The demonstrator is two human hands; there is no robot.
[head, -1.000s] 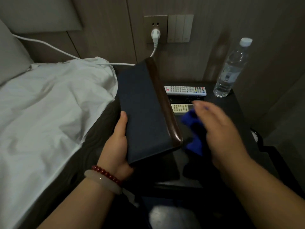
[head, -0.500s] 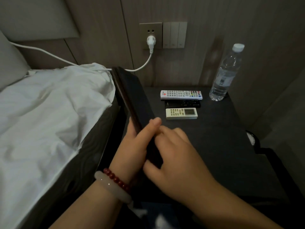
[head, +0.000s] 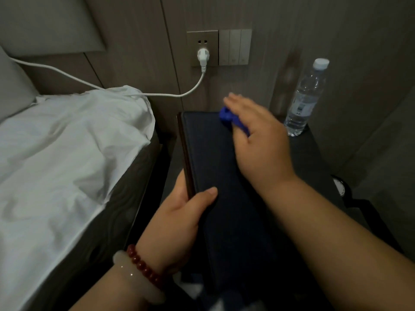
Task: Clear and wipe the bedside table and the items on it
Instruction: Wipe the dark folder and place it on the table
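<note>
Item under inspection: a dark board, flat and navy-faced with a brown edge. It is lying lengthwise above the bedside surface and covering most of it.

The left hand is gripping the board at its near left edge, thumb on the top face and fingers curled beneath. This grip appears to be bracing the board so that it does not slide or tip under wiping pressure. Whether the far end is resting on the surface or being held clear cannot be told.

The right hand is lying flat, fingers straight and together, and is pressing a blue cloth onto the far end of the board. The fingertips are blurred, which suggests a wiping stroke in progress. A flat palm is spreading the pressure over the cloth.

A water bottle is standing upright at the far right corner of the surface, beside the wall and apart from the board. In my judgement it is awaiting removal. Anything under the board is hidden.

A white cable is running from a plug in the wall socket across to the bed, where a white duvet is lying rumpled.

Assessment: the task is at an early to middle stage, with the surface itself not yet cleared.
</note>
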